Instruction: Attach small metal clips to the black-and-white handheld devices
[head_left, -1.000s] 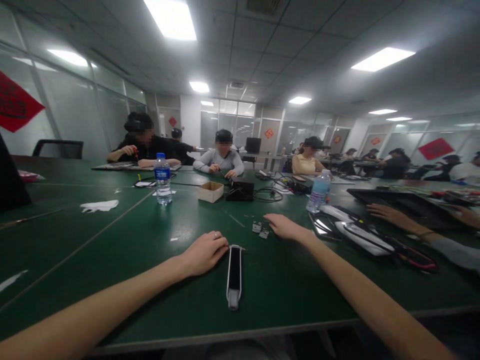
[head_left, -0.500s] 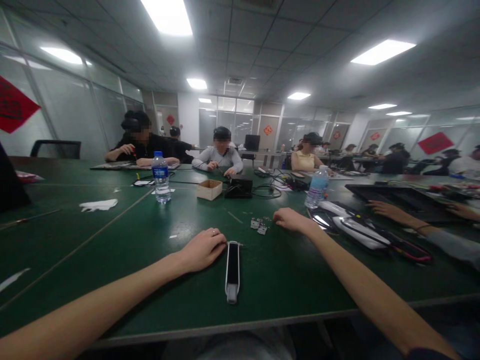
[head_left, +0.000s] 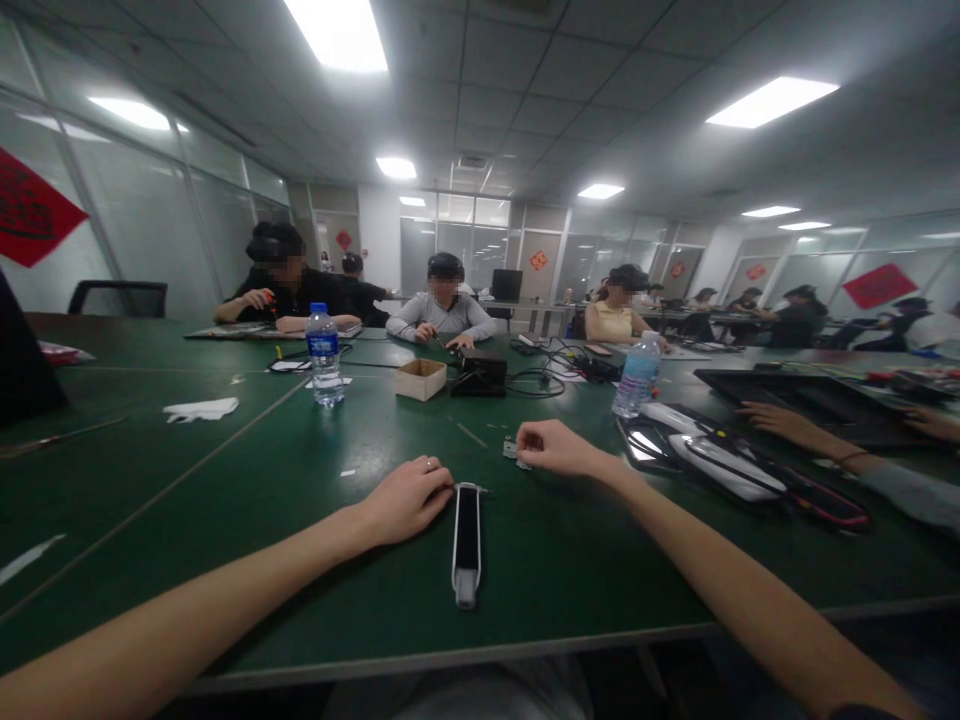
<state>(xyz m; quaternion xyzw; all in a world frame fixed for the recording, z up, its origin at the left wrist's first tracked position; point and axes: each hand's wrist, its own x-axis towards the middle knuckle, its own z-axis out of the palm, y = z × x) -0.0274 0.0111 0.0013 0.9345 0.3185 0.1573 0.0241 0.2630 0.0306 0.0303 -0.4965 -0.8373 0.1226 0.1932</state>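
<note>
On the green table (head_left: 337, 590), a long, narrow device with a black face and white rim (head_left: 466, 540) lies lengthwise before me. My left hand (head_left: 409, 498) rests palm down on its left, fingers bent together, their tips against its far end. A thin pin sticks out on that end's right side. Farther off, my right hand (head_left: 559, 447) is curled, thumb and fingers drawn together over a little group of small silvery metal pieces (head_left: 511, 449). It partly covers them, and whatever its fingertips pinch is hidden.
A small open cardboard box (head_left: 420, 382) and a black box (head_left: 480, 374) with cables stand beyond my hands. Water bottles stand left (head_left: 324, 358) and right (head_left: 637, 375). White-and-black cabled gear (head_left: 724, 465) lies right, near a co-worker's hand (head_left: 776, 422). Other people sit across the table.
My right hand first drew a little right, away from the metal pieces, then came back left over them with its fingers curling in. My left hand and the long device have stayed in place.
</note>
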